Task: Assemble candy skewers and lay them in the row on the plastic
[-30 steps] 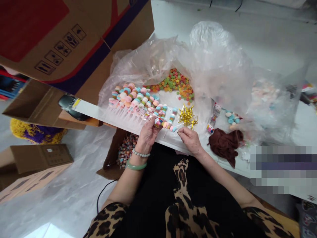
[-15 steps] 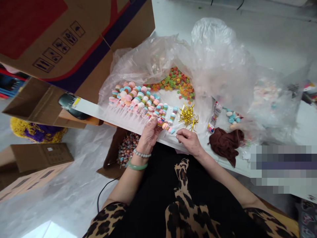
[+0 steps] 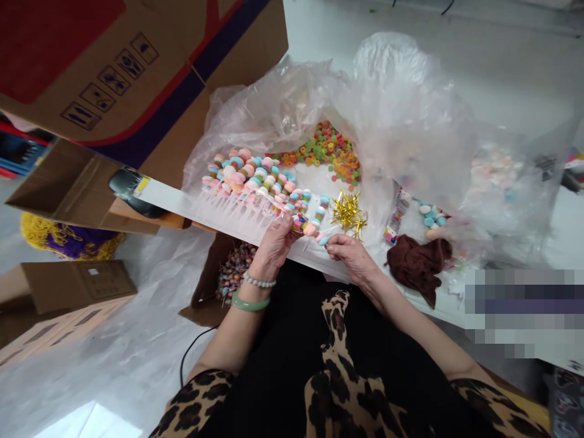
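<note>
- From the head view, the left hand [image 3: 276, 246] was curled and nearly closed, its fingers pinching the near end of a candy stick [image 3: 306, 227], a short string of pastel ring candies.
- The right hand [image 3: 351, 255] was almost closed too, with its thumb and forefinger pressed together on the stick's far tip, by a pale blue candy.
- The candy stick lay just over the near edge of a white board [image 3: 168, 204], between both hands.
- Rows of finished candies [image 3: 246, 176] stood along that board, close beside the left hand.
- A jade bangle [image 3: 250, 301] and a bead bracelet [image 3: 259, 280] circled the left wrist.
- Gold tinsel ties [image 3: 348, 213] lay just beyond the right hand, and a heap of small fruit rings [image 3: 323, 152] sat farther back.
- A plastic bag [image 3: 401, 103] spread around them on the tabletop [image 3: 566, 225].
- A brown cloth [image 3: 420, 261] lay toward the tabletop's near edge, right of the hands.
- A box of lollipops [image 3: 232, 274] sat below the board, under the left hand.
</note>
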The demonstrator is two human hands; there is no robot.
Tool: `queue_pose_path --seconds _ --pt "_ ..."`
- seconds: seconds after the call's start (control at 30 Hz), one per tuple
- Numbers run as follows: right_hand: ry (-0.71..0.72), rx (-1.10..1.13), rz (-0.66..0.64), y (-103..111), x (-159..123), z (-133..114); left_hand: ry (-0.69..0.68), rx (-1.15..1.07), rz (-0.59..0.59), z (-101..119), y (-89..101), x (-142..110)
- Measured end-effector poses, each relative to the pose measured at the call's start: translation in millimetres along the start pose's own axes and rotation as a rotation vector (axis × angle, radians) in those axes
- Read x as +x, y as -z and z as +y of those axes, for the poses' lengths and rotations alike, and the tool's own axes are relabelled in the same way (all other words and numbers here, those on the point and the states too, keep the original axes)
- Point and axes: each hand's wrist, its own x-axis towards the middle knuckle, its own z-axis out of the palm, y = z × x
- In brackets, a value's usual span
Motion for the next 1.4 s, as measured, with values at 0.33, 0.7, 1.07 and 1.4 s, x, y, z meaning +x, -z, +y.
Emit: queue_pose_path --seconds 0.33,0.7,1.07,1.4 --pt "0.765 -1.096 0.264 5.4 1.7 4.4 -0.013 0.128 0.053 -6.0 -2.9 -5.6" --pt "0.741 -1.023 0.272 9.2 7.2 3.3 0.066 0.165 0.025 -4.6 2.6 -4.2" --pt "0.861 -1.117 0.246 10.2 6.4 -1.2 0.041 0.255 -0.02 4.4 -6.8 -11.6" --pt "0.706 -0.933 0.247 -12.1 -3.8 13.2 0.114 0.077 -0.036 -12.2 -14.1 -11.7"
